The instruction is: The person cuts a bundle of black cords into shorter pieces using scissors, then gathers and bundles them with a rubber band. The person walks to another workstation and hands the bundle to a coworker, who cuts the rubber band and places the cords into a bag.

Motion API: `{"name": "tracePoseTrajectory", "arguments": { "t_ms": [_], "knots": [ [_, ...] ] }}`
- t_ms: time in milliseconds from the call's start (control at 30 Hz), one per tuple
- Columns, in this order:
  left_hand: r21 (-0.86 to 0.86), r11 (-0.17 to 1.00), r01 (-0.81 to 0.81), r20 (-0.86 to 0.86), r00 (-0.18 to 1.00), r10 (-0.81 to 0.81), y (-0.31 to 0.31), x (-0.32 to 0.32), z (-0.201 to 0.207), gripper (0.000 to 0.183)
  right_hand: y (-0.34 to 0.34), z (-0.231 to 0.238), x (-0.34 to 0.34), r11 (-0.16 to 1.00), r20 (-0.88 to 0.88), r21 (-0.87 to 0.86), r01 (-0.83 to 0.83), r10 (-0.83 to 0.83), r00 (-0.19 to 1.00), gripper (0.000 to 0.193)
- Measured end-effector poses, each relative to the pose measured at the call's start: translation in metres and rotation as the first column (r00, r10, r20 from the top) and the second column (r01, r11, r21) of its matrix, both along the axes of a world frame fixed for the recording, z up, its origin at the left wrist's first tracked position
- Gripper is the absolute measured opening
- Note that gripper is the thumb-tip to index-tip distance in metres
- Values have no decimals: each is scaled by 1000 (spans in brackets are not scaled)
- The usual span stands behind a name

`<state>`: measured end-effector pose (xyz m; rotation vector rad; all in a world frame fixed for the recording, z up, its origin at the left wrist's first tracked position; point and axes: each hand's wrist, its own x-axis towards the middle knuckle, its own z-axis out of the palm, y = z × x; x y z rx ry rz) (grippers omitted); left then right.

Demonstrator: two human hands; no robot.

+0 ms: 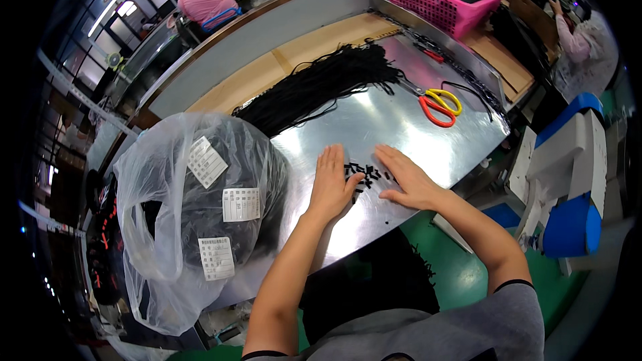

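Note:
Both my hands lie flat on the shiny metal tabletop (314, 144), one on each side of a scatter of small black pieces (367, 176). My left hand (330, 183) has its fingers stretched out and its thumb at the left edge of the pieces. Across from it, my right hand (410, 180) is flat too, fingers extended and thumb pointing left. Neither hand grips anything. Beyond them lies a long bundle of black cords (314, 87). Scissors (438, 107) with one red and one yellow handle rest at the far right of the table.
A clear plastic bag (154, 247) with dark contents and several white labels stands left of my left arm. A pink basket (435, 3) holds black material at the far right. A white and blue machine (558, 167) stands at right. People in pink (208, 3) sit farther off.

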<state>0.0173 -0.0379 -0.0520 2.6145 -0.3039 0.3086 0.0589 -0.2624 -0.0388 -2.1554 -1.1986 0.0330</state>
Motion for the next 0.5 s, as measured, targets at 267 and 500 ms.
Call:
{"name": "tracePoseTrajectory", "arguments": {
  "t_ms": [267,500],
  "knots": [
    [-488,869,77,-65,990,-124,-15,-29,4,65,18,-14,-28,990,199,-111,90,-67,978,105],
    [-693,693,-197,-153,980,126,7,-90,36,49,70,-15,-14,996,200,-14,-90,91,976,73]
  ]
}}
